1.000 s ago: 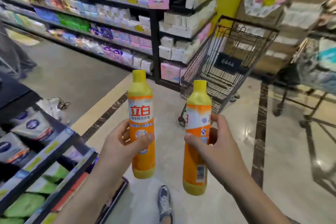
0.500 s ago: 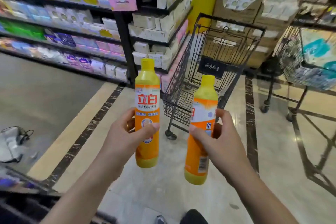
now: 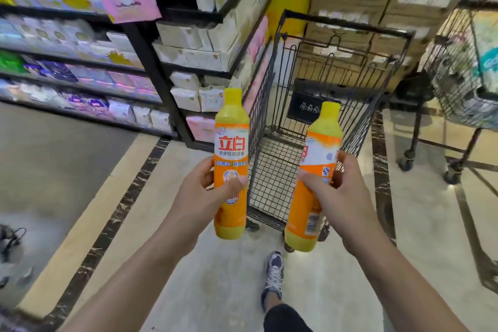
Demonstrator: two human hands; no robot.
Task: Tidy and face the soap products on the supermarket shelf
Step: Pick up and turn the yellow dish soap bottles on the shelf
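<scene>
We read the red characters "立白" on the white band of the orange and yellow dish soap bottle on the left, with a smaller line beneath that looks like "新金桔洗洁精". On the second dish soap bottle, turned partly away, we make out only a blue "QS" mark and a barcode. The black placard on the shopping cart carries small white symbols that we cannot read.
</scene>
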